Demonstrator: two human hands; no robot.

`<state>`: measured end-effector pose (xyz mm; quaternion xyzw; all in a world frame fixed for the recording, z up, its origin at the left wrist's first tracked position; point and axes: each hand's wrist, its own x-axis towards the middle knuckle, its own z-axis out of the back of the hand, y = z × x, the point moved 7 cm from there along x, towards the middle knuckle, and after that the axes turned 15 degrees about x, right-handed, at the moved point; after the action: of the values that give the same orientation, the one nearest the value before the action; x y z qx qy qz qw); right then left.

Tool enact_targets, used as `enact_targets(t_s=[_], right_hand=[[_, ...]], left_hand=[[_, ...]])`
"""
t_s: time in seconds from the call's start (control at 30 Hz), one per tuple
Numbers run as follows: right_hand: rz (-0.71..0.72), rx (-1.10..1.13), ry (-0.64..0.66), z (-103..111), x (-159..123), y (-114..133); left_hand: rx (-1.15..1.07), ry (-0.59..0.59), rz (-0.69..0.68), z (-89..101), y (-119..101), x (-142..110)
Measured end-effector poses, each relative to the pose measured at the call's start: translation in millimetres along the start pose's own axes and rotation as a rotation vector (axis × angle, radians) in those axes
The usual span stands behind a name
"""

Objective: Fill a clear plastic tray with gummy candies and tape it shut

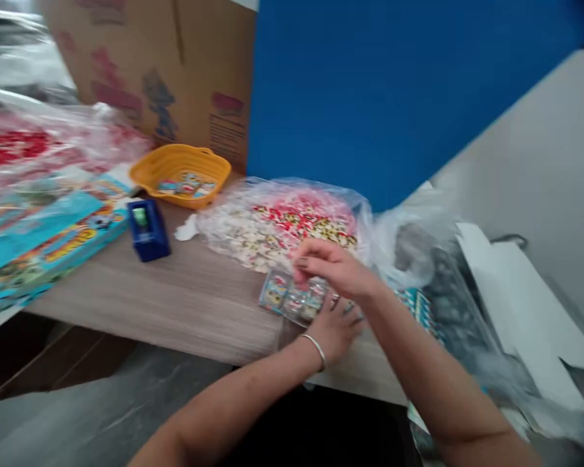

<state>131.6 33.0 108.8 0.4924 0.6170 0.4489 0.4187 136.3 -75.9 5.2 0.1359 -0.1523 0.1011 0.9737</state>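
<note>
**A pinch, close in**

Far beyond the grip, a tall flat blue panel [384,91] stands beside a brown cardboard carton [150,78] printed with faded red and blue figures. A pale wood-grain surface [175,305] runs beneath the grip. To its left lies a stack of teal printed card packaging [48,243]; to its right, a sheet of white card [516,305]. Just behind it sits a clear plastic bag [277,224] of red-and-cream printed pieces. Further left are a shallow orange plastic basket [180,175] holding small printed packets and a small dark blue box [148,230].

At the grip itself, the right hand [333,269] is closed in a pinch on a clear plastic blister pack [277,292] of small printed items, which sits over the surface's near edge. The left hand [335,331], with a thin silver bangle [315,350] at its wrist, curls just under the pack — too blurred to tell whether it is closed.
</note>
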Motion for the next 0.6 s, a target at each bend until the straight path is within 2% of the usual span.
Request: enact_targets(t_s=[0.03,0.1,0.13,0.2,0.27,0.37,0.6], right_hand=[[0.013,-0.036,-0.07,35.5,-40.2,12.3],[-0.052,-0.065,-0.185,98.0,-111.2,10.6],[-0.099,-0.052,-0.218,122.6,-138.9,-0.4],[-0.197,-0.018,-0.235,155.7,-175.6,-33.9],[-0.255,0.009,-0.218,170.7,-190.8,-67.4],[-0.27,0.049,-0.167,174.9,-192.1,-98.6],[-0.255,0.086,-0.059,179.6,-188.8,-117.3]], left_hand=[[-0.031,-0.014,-0.043,-1.5,-9.8,5.7],[-0.089,-0.009,-0.088,-5.8,-17.0,11.9],[-0.105,-0.001,-0.093,-7.0,-16.5,13.1],[-0.116,0.027,-0.098,-7.0,-13.7,13.8],[-0.108,0.054,-0.098,-4.6,-11.9,14.6],[-0.089,0.076,-0.101,-1.6,-13.4,17.5],[-0.113,0.082,-0.097,-5.5,-15.6,20.8]])
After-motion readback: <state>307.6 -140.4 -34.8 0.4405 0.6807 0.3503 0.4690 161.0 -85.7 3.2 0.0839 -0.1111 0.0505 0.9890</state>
